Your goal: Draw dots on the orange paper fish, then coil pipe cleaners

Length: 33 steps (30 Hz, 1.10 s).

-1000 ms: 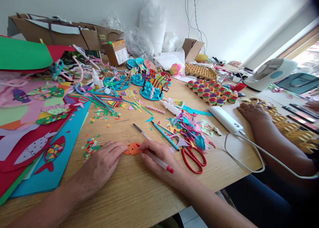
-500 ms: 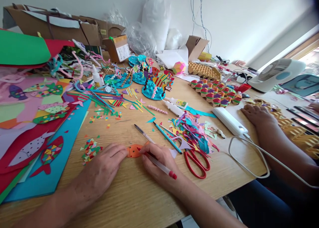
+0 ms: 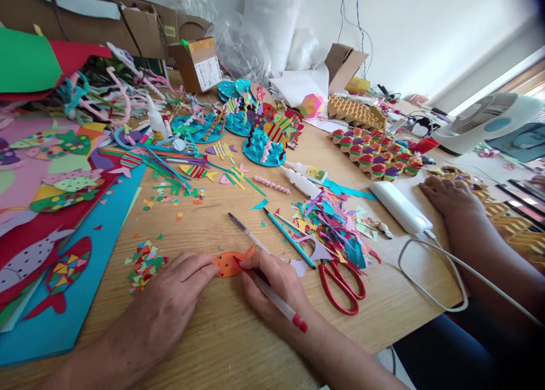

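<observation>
An orange paper fish [image 3: 229, 263] with dark dots lies flat on the wooden table in front of me. The fingertips of my left hand [image 3: 172, 290] press together on its left end. My right hand [image 3: 276, 288] grips a red gel pen [image 3: 277, 300], its tip touching the fish or just above it; fingers hide the fish's right side. Beyond the fish lies a clear-barrelled pen [image 3: 249, 232], and to its right a blue pen [image 3: 289, 238]. Red-handled scissors [image 3: 343, 290] rest right of my right hand. Left of the fish is a pile of small paper bits [image 3: 147, 265].
Paper strip scraps [image 3: 336, 219] and white glue bottles [image 3: 302, 183] lie farther back. Blue decorated discs [image 3: 264, 151] stand behind them. Coloured sheets with paper fish [image 3: 102, 254] cover the left. At right are a white power bank [image 3: 400, 207] with its cable and another person's hand [image 3: 453, 200].
The view has shifted slightly, so the table's things appear displaced. My right hand still grips the red pen over the fish, and my left fingers stay on its left end.
</observation>
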Each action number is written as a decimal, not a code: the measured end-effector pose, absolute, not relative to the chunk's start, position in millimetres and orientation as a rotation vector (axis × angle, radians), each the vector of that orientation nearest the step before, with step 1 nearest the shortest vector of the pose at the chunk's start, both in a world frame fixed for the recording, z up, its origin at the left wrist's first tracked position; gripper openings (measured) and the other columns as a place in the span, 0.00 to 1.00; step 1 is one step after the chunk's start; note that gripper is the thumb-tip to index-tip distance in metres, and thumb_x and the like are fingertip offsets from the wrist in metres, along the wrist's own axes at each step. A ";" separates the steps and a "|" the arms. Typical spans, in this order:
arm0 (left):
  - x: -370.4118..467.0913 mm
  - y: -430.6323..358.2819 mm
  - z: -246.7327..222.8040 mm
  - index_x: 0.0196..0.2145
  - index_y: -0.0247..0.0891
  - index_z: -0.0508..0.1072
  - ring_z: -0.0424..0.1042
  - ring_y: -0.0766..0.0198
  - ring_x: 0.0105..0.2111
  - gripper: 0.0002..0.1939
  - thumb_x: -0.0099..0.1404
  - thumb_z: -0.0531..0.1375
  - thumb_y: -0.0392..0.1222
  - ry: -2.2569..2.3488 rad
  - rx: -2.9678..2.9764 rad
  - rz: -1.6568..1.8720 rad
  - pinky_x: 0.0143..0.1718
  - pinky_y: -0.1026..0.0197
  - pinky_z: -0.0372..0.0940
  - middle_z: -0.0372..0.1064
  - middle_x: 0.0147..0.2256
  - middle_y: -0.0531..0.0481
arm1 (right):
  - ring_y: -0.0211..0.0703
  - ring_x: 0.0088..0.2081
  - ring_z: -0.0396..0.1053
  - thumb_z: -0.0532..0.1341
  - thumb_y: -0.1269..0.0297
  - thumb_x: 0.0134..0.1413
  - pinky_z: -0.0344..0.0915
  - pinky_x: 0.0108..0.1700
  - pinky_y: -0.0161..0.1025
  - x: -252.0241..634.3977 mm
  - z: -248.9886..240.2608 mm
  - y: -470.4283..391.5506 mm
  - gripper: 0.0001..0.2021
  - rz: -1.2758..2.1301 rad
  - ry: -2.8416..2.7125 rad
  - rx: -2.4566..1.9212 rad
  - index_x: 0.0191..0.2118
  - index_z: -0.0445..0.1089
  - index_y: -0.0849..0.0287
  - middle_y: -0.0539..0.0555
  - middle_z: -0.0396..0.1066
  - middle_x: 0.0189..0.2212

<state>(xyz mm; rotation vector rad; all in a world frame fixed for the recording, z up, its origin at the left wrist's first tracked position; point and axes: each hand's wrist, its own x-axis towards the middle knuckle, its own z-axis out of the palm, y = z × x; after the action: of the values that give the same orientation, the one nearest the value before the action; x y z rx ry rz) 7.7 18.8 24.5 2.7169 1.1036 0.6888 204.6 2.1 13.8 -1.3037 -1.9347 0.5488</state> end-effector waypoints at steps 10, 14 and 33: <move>6.6 19.8 23.8 0.41 0.37 0.72 0.70 0.62 0.39 0.21 0.61 0.43 0.27 1.087 2.728 0.684 0.40 0.61 0.69 0.72 0.39 0.48 | 0.34 0.21 0.64 0.55 0.71 0.49 0.57 0.23 0.29 206.3 22.6 7.4 0.03 0.807 -1.814 -1.435 0.30 0.65 0.59 0.48 0.68 0.21; 4.4 18.2 18.5 0.45 0.38 0.70 0.69 0.61 0.42 0.23 0.60 0.44 0.25 1.090 2.691 0.644 0.42 0.59 0.68 0.71 0.42 0.47 | 0.34 0.21 0.64 0.55 0.73 0.48 0.57 0.22 0.29 205.8 27.6 9.8 0.05 0.853 -1.796 -1.482 0.30 0.66 0.58 0.47 0.68 0.20; 4.1 17.6 17.0 0.48 0.36 0.69 0.67 0.63 0.43 0.23 0.60 0.44 0.24 1.074 2.751 0.707 0.45 0.63 0.65 0.70 0.42 0.48 | 0.35 0.22 0.65 0.54 0.73 0.49 0.61 0.27 0.30 202.3 17.8 4.1 0.05 0.553 -1.949 -1.344 0.31 0.65 0.57 0.48 0.68 0.21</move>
<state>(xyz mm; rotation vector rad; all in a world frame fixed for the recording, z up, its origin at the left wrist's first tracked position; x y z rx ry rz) 4.1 17.6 17.0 2.7506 1.0738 0.7070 202.3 4.1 17.8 -1.3439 -1.9489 0.5535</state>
